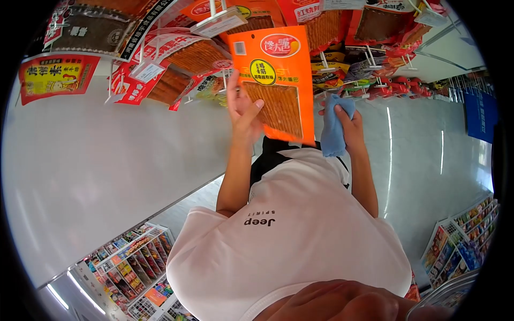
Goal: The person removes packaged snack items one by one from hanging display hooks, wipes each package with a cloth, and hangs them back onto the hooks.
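Observation:
My left hand (244, 111) is closed on an orange snack packet (306, 91), its thumb lying over the lower left of the front and its fingers along the left edge. The packet is held upright, and a clear window shows brown strips inside. A folded blue cloth (333, 128) is gripped in my right hand (351, 127), just right of the packet and apart from it. My right thumb presses on the cloth; the other fingers are mostly hidden behind it.
Snack packets (198, 56) hang from white hooks along the top, with price tags (146, 70) at the hook ends. A yellow and red packet (58, 80) hangs at far left. Racks of small goods stand at lower left (134, 267) and lower right (463, 241). A blue sign (480, 116) is at right.

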`<state>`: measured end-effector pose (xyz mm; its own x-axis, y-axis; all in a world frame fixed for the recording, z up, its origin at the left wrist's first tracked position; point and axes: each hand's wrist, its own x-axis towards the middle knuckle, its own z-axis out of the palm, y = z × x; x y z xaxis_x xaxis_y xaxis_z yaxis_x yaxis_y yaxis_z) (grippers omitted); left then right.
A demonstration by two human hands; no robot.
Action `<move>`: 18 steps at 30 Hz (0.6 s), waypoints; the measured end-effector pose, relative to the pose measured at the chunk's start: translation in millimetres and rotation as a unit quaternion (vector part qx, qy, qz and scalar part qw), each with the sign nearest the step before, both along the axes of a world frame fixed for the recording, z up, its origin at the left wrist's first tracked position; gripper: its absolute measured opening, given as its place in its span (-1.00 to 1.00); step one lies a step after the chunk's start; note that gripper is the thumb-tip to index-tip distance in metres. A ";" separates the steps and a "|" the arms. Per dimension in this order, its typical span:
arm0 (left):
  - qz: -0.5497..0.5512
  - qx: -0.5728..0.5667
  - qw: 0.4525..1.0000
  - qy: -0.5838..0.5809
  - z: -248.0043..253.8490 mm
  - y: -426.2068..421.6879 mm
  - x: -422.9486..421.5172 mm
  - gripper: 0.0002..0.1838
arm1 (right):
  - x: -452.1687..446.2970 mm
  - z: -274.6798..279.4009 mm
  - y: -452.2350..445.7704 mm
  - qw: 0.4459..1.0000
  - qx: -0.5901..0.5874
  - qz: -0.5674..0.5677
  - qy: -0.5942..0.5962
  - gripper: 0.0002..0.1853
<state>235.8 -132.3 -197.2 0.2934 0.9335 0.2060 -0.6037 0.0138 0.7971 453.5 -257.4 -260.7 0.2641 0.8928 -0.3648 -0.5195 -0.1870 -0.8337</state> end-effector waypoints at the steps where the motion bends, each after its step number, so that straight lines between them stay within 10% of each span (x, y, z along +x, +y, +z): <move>1: -0.061 -0.055 0.996 -0.038 0.1 -4.9 0.2 -0.19 | -6.0 6.9 4.5 0.998 0.054 0.009 -0.040 -0.73; 3: -0.284 -0.119 0.894 -0.326 -55.6 2.8 -1.6 -0.24 | -25.4 22.5 12.1 0.980 0.159 0.023 -0.114 -0.80; 9: -0.326 -0.272 0.818 -0.389 -29.1 -33.3 8.6 -0.31 | -69.2 74.6 35.3 0.754 0.343 0.056 -0.557 -0.73; 18: -0.166 -0.198 0.964 -0.056 2.6 -10.3 -33.2 -0.40 | -61.6 71.9 45.2 0.705 0.316 0.081 -0.630 -0.67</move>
